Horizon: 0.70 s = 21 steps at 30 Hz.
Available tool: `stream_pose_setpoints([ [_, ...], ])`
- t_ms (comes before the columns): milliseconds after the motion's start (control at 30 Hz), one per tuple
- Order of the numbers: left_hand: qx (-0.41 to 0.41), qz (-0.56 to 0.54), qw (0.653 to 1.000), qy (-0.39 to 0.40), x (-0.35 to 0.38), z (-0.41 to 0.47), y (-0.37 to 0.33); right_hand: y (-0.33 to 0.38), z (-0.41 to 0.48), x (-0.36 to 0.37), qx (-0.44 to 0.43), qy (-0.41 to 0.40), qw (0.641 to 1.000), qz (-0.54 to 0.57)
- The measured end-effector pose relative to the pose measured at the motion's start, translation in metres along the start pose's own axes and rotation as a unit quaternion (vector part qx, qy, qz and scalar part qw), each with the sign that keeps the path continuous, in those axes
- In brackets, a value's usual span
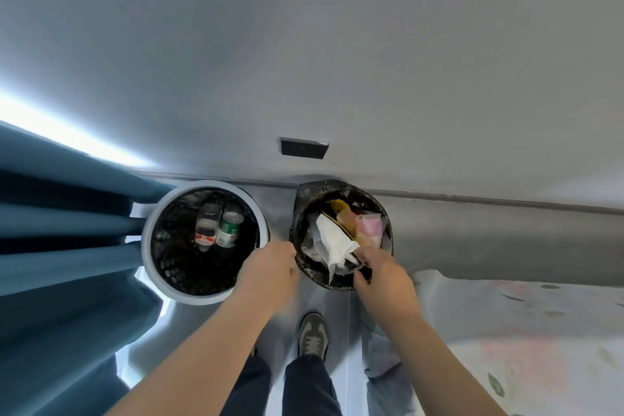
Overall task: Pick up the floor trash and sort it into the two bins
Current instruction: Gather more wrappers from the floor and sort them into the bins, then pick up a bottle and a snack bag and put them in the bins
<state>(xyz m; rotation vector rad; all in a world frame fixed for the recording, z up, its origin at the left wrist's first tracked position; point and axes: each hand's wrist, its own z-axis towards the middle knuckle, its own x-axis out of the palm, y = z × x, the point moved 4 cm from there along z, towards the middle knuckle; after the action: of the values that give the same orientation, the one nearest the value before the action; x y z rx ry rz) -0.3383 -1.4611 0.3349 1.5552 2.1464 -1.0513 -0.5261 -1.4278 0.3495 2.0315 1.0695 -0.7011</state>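
Observation:
Two bins stand against the wall. The white-rimmed bin [148,246] on the left has a black liner and holds two plastic bottles [219,228]. The black-bagged bin [300,213] on the right holds crumpled white paper [332,241], yellow and pink wrappers [366,224]. My left hand [270,272] hovers between the two bins, fingers curled, with nothing seen in it. My right hand [381,275] is over the near rim of the black bin, its fingers at the white paper and a dark scrap; whether it grips them is unclear.
A teal curtain [67,219] hangs at the left beside the white bin. A dark wall plate [304,147] sits above the skirting. A bed with a floral cover [523,331] fills the right. My shoe [312,336] and legs stand on the grey floor below the bins.

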Motion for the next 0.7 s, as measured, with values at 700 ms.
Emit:
stream_pose_setpoints([
  [700, -0.021, -0.066, 0.991, -0.111, -0.225, -0.316, 0.02, 0.251, -0.218, -0.188, -0.231, 0.006, 0.965, -0.124],
])
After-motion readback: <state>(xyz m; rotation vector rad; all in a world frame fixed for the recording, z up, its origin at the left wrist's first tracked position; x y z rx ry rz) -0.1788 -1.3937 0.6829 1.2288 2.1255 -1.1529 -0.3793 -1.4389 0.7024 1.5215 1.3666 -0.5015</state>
